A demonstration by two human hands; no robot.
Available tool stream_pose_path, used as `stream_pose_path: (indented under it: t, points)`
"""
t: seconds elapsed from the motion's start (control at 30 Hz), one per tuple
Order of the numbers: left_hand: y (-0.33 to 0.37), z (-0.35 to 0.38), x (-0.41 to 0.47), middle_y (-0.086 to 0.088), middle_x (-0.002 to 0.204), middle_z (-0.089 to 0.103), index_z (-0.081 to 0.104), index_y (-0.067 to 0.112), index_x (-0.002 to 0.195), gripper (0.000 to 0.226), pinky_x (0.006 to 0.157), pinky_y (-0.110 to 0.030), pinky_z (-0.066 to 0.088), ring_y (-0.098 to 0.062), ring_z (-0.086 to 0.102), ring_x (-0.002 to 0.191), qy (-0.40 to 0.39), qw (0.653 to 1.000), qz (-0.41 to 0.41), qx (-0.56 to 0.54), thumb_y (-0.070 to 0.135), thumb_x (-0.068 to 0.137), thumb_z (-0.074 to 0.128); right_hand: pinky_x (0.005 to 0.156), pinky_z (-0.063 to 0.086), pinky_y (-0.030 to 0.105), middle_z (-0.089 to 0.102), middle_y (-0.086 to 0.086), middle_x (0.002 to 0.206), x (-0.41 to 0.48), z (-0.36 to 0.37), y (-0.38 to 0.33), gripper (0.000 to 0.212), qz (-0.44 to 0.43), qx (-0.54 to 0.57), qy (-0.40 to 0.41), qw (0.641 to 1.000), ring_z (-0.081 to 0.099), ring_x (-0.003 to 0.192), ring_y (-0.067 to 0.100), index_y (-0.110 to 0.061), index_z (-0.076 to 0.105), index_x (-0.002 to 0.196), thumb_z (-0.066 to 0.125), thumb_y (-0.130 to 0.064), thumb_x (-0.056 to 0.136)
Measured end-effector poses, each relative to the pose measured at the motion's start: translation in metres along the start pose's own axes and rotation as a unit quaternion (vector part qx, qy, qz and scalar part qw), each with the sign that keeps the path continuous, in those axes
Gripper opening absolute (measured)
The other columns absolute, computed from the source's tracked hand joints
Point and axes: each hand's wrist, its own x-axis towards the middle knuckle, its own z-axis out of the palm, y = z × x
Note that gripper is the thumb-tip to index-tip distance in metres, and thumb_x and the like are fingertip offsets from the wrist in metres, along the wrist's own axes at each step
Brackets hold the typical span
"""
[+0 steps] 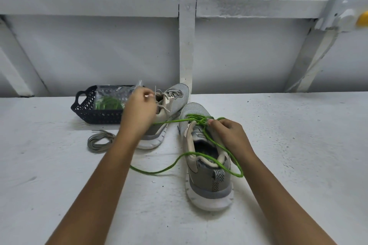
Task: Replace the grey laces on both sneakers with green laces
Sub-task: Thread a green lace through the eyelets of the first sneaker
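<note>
Risk: the green lace [175, 162] has a long slack loop lying round the heel of the near sneaker [209, 185] and across the table [288, 145]. A hard pull by the left hand [139, 108] could snag or knot it, or leave the ends uneven. Right hand [227, 133] pinches the lace at the near sneaker's eyelets. Left is curled and seems to pinch the taut end up by the still grey-laced far sneaker [175, 95]. The lace is thin, round, bright green and bunched over the tongue, so only partly threaded.
</note>
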Motion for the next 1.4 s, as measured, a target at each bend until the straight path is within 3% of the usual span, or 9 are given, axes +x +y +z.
stream_pose_path:
  t: [0.13, 0.4, 0.6, 0.7, 0.8, 0.97, 1.13, 1.27, 1.4]
  points:
    - [0.012, 0.023, -0.025, -0.013, 0.146, 0.030, 0.048, 0.021, 0.135, 0.043, 0.110, -0.045, 0.020, -0.031, 0.024, 0.133, -0.034, 0.943, 0.206, 0.259, 0.027, 0.093, 0.048, 0.050, 0.038, 0.018, 0.058, 0.003, 0.066, -0.001, 0.000, -0.001, 0.035, 0.000, -0.007, -0.003, 1.000, 0.048, 0.060, 0.010, -0.001, 0.067, 0.076, 0.064, -0.035, 0.085]
    - [0.021, 0.066, -0.038, -0.012, 0.117, 0.050, 0.060, 0.008, 0.110, 0.027, 0.095, -0.043, 0.041, -0.032, 0.046, 0.112, -0.195, 0.898, 0.260, 0.297, 0.025, 0.095, 0.048, 0.057, 0.034, 0.026, 0.052, 0.008, 0.069, -0.002, -0.001, -0.003, 0.037, -0.014, -0.010, -0.016, 1.000, 0.045, 0.064, 0.012, 0.007, 0.063, 0.082, 0.061, -0.030, 0.087]
    - [0.023, 0.043, -0.029, -0.003, 0.091, 0.067, 0.059, 0.013, 0.081, 0.012, 0.083, -0.031, 0.047, -0.023, 0.062, 0.093, -0.204, 0.973, 0.077, -0.077, 0.016, 0.092, 0.055, 0.044, 0.035, 0.011, 0.058, -0.004, 0.059, 0.000, -0.002, 0.000, 0.028, 0.000, 0.003, -0.008, 1.000, 0.048, 0.053, 0.005, -0.008, 0.067, 0.071, 0.065, -0.033, 0.085]
    - [0.022, 0.015, -0.019, -0.006, 0.075, 0.071, 0.051, 0.007, 0.076, 0.022, 0.079, -0.032, 0.055, -0.020, 0.069, 0.076, -0.209, 0.909, -0.023, -0.360, 0.005, 0.096, 0.041, 0.046, 0.040, 0.007, 0.064, -0.011, 0.061, 0.001, -0.001, 0.001, 0.021, 0.010, 0.018, -0.007, 1.000, 0.054, 0.054, -0.003, -0.015, 0.071, 0.076, 0.065, -0.034, 0.084]
    - [0.019, -0.007, -0.008, -0.001, 0.050, 0.057, 0.045, 0.008, 0.070, 0.026, 0.052, -0.025, 0.054, -0.015, 0.059, 0.046, -0.149, 0.883, -0.070, -0.441, 0.002, 0.093, 0.036, 0.045, 0.039, 0.007, 0.062, -0.010, 0.059, 0.001, 0.000, 0.002, 0.023, 0.006, 0.026, -0.006, 1.000, 0.051, 0.048, -0.006, -0.012, 0.071, 0.076, 0.065, -0.032, 0.084]
    - [0.016, -0.007, -0.008, 0.001, 0.070, 0.056, 0.046, 0.019, 0.085, 0.007, 0.062, -0.031, 0.044, -0.016, 0.058, 0.057, -0.032, 0.996, 0.030, -0.077, 0.013, 0.090, 0.045, 0.044, 0.038, 0.008, 0.061, -0.011, 0.056, 0.001, 0.000, 0.002, 0.023, 0.005, 0.025, -0.003, 1.000, 0.050, 0.046, -0.006, -0.013, 0.070, 0.073, 0.065, -0.032, 0.085]
    - [0.022, 0.026, -0.029, -0.003, 0.129, 0.045, 0.057, 0.024, 0.119, 0.032, 0.103, -0.048, 0.025, -0.024, 0.037, 0.122, -0.070, 0.924, 0.249, 0.282, 0.028, 0.089, 0.047, 0.044, 0.038, 0.009, 0.061, -0.009, 0.056, -0.001, 0.001, 0.000, 0.024, 0.004, 0.023, -0.003, 1.000, 0.051, 0.046, -0.007, -0.012, 0.070, 0.072, 0.065, -0.031, 0.085]
    - [0.023, 0.057, -0.041, -0.003, 0.132, 0.043, 0.058, 0.019, 0.119, 0.033, 0.105, -0.047, 0.022, -0.025, 0.033, 0.126, -0.167, 0.868, 0.281, 0.373, 0.035, 0.093, 0.044, 0.054, 0.040, 0.020, 0.060, 0.002, 0.068, -0.001, 0.000, -0.001, 0.029, 0.004, 0.009, -0.012, 1.000, 0.050, 0.060, 0.006, -0.003, 0.069, 0.080, 0.063, -0.031, 0.085]
    - [0.021, 0.063, -0.040, -0.002, 0.121, 0.052, 0.062, 0.020, 0.113, 0.029, 0.099, -0.041, 0.030, -0.024, 0.043, 0.118, -0.170, 0.884, 0.285, 0.329, 0.035, 0.095, 0.044, 0.055, 0.041, 0.019, 0.063, 0.001, 0.071, -0.002, -0.001, -0.002, 0.025, 0.002, 0.010, -0.015, 1.000, 0.052, 0.063, 0.007, -0.006, 0.070, 0.081, 0.062, -0.030, 0.086]
